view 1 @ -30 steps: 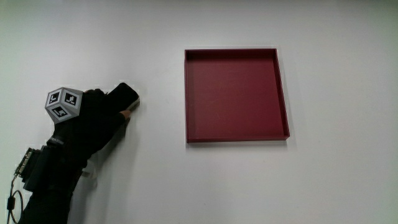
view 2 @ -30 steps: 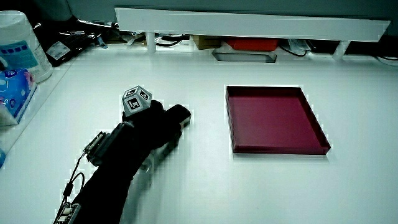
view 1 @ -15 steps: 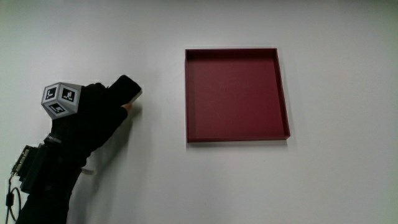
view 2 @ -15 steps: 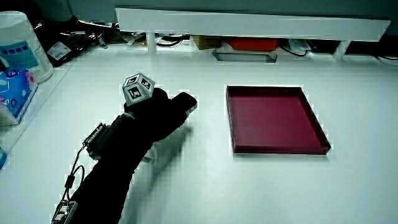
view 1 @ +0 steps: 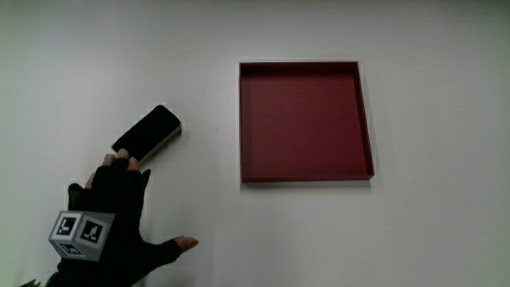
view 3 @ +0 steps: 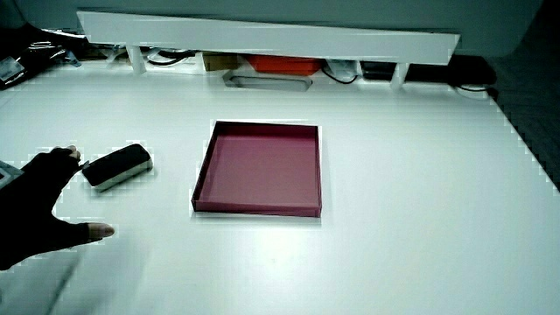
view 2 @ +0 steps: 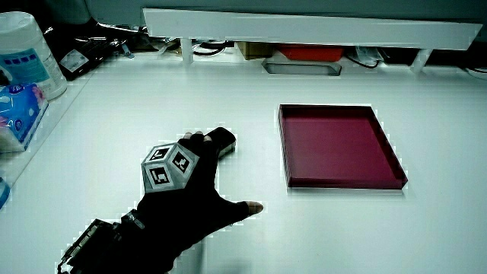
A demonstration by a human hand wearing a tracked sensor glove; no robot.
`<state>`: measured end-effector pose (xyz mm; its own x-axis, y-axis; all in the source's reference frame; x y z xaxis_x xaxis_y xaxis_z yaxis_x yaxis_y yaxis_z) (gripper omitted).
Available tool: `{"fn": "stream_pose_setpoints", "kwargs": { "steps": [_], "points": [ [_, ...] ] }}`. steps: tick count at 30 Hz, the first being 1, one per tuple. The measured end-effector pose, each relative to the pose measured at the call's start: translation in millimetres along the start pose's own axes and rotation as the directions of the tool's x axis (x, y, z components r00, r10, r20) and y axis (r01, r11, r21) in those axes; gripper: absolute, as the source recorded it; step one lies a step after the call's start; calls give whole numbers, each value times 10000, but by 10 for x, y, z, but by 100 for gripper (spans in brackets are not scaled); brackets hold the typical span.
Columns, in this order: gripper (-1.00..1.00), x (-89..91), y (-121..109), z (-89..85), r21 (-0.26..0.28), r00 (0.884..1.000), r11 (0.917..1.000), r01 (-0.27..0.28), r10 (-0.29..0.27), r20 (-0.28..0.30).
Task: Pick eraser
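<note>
The eraser [view 1: 147, 132] is a flat black block with a white underside, lying on the white table beside the red tray [view 1: 305, 167]. It also shows in a side view [view 3: 117, 166], and in a side view [view 2: 222, 140] it is mostly hidden by the glove. The gloved hand [view 1: 115, 211] lies flat, nearer to the person than the eraser, fingers spread and thumb out, holding nothing. Its fingertips [view 1: 121, 162] reach just to the eraser's near end.
A shallow square red tray [view 2: 288, 144] sits on the table with nothing in it. A low white partition [view 2: 304, 30] runs along the table's edge farthest from the person, with cables and boxes under it. A wipes canister [view 2: 23, 53] and tissue pack [view 2: 17, 114] stand at the table's edge.
The hand has let go of the eraser and drawn back toward the person, fingers now spread. The eraser lies uncovered on the table where it was.
</note>
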<state>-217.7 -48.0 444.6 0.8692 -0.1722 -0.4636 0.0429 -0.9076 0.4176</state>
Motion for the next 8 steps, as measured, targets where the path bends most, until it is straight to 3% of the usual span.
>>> {"fn": "stream_pose_setpoints", "kwargs": {
  "steps": [1,3,4,5,6,7,8],
  "points": [
    [100,80,14,-2,30,9984,9986,519,-518,-243],
    [100,239,20,-27,-176,9982,9987,470,-463,381],
    [100,295,55,-51,172,9913,9916,1284,-1278,-312],
    [100,397,37,-53,-204,9951,9949,985,-984,70],
    [100,464,46,-77,-212,9947,9945,1027,-1026,28],
    [100,520,77,-110,83,9777,9798,2000,-1990,-669],
    [100,555,105,-171,-86,9751,9757,2188,-2190,-343]
  ]
}}
